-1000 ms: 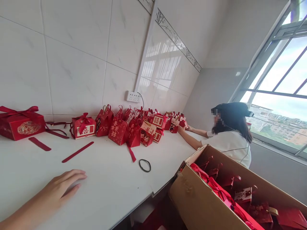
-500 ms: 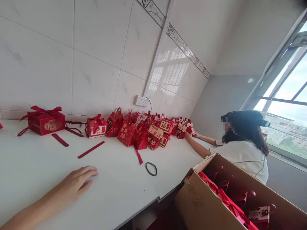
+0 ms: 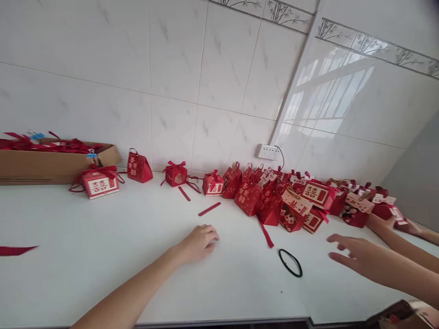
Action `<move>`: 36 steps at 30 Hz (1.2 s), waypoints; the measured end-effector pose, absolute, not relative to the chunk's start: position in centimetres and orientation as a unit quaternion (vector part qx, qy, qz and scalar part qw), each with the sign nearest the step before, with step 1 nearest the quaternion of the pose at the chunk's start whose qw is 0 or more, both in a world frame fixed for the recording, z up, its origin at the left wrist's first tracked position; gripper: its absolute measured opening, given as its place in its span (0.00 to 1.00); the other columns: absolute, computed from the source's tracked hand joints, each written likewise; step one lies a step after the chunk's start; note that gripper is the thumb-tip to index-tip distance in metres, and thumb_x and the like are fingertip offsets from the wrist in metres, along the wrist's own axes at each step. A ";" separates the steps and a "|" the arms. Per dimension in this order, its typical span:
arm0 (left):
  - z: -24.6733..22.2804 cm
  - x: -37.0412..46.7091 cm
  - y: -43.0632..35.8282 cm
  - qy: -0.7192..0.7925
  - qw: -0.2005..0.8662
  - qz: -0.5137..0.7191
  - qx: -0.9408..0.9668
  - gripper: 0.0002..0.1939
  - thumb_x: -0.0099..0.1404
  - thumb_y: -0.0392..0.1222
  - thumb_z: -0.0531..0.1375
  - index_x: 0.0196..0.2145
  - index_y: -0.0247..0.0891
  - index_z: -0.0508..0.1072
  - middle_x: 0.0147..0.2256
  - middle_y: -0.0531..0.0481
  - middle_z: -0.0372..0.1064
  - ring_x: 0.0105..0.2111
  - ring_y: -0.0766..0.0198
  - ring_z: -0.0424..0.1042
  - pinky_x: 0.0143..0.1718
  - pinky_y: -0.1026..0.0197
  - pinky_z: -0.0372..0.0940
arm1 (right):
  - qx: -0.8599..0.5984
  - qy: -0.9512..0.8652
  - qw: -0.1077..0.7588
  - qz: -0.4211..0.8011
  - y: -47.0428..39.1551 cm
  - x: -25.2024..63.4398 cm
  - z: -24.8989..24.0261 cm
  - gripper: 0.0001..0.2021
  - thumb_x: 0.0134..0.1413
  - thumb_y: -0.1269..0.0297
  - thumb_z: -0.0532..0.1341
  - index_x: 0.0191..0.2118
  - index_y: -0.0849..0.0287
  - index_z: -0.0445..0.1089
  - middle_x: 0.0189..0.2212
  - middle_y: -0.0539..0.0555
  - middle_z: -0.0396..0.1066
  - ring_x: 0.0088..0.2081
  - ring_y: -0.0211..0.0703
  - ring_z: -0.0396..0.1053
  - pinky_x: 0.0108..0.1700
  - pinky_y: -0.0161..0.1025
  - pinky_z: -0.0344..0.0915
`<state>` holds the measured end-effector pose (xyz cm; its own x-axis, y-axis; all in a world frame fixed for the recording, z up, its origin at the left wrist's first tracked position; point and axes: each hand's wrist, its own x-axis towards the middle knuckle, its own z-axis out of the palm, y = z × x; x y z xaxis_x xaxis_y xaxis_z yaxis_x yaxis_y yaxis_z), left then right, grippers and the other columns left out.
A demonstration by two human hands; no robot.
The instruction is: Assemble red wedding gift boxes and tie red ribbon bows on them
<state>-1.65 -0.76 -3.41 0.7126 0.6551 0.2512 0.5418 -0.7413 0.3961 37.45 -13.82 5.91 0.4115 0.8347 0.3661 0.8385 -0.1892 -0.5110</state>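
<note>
My left hand (image 3: 200, 243) rests on the white table (image 3: 240, 283), its fingers loosely curled, and whether anything is under them is hidden. Just beyond it lies a flat red strip (image 3: 209, 209). My right hand (image 3: 353, 256) hovers over the table at the right with its fingers apart and holds nothing. To its left lies a black elastic loop (image 3: 290, 263). Many red gift boxes crowd along the wall, among them a box with a cream label (image 3: 313, 193) on top of another.
A cardboard box (image 3: 44, 165) of red ribboned items stands at the back left, with a labelled red box (image 3: 100, 183) before it. Another person's hands (image 3: 384, 224) touch boxes at the far right. A power strip (image 3: 268, 151) is on the wall. Another carton (image 3: 420, 315) shows bottom right.
The view has swung left, bringing the cardboard box at the back left into sight. My right hand has come into view over the table. The other person's head has left the frame.
</note>
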 end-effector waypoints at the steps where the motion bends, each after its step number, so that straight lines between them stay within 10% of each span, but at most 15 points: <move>1: -3.4 -1.6 -0.7 0.323 0.152 0.196 0.914 0.13 0.60 0.34 0.51 0.40 0.39 0.72 0.42 0.47 0.70 0.44 0.58 0.68 0.49 0.53 0.61 | -0.771 -0.590 0.231 0.058 -11.2 35.7 5.6 0.05 0.41 0.68 0.68 0.27 0.51 0.75 0.26 0.59 0.74 0.29 0.43 0.71 0.34 0.41 0.61; 4: -3.6 -1.6 -0.4 0.308 0.166 0.221 0.910 0.12 0.59 0.33 0.52 0.38 0.38 0.73 0.40 0.47 0.71 0.42 0.58 0.68 0.48 0.53 0.61 | -0.686 -0.713 0.091 0.114 -4.9 29.0 4.0 0.03 0.43 0.66 0.64 0.29 0.52 0.74 0.28 0.57 0.75 0.30 0.47 0.72 0.31 0.40 0.60; 21: -4.9 -4.1 4.0 0.433 0.076 0.422 0.793 0.09 0.56 0.30 0.53 0.33 0.38 0.69 0.33 0.48 0.71 0.37 0.63 0.69 0.43 0.59 0.66 | -0.486 -0.776 0.377 0.139 4.8 14.0 -6.4 0.11 0.54 0.63 0.49 0.30 0.57 0.67 0.35 0.57 0.68 0.34 0.46 0.69 0.37 0.43 0.67; 27: -4.0 -11.6 7.4 0.583 -0.025 0.506 0.635 0.29 0.55 0.33 0.56 0.54 0.32 0.52 0.56 0.33 0.51 0.59 0.49 0.51 0.57 0.45 0.51 | -0.504 -0.773 0.349 0.162 4.6 13.7 -5.9 0.11 0.53 0.64 0.49 0.28 0.56 0.67 0.35 0.57 0.68 0.35 0.46 0.68 0.39 0.43 0.67; 36: -1.1 -22.8 9.5 0.788 -0.058 0.547 0.277 0.44 0.53 0.50 0.60 0.56 0.29 0.38 0.58 0.20 0.36 0.58 0.30 0.42 0.50 0.30 0.46 | -0.492 -0.784 0.348 0.146 4.5 13.2 -5.6 0.10 0.51 0.73 0.49 0.29 0.58 0.66 0.35 0.58 0.66 0.41 0.48 0.66 0.44 0.44 0.66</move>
<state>-22.79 9.52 -1.09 -0.8396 0.3739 0.3941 0.5000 0.2480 0.8297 13.16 4.53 -5.65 -0.2731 0.8739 0.4022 0.6706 0.4727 -0.5717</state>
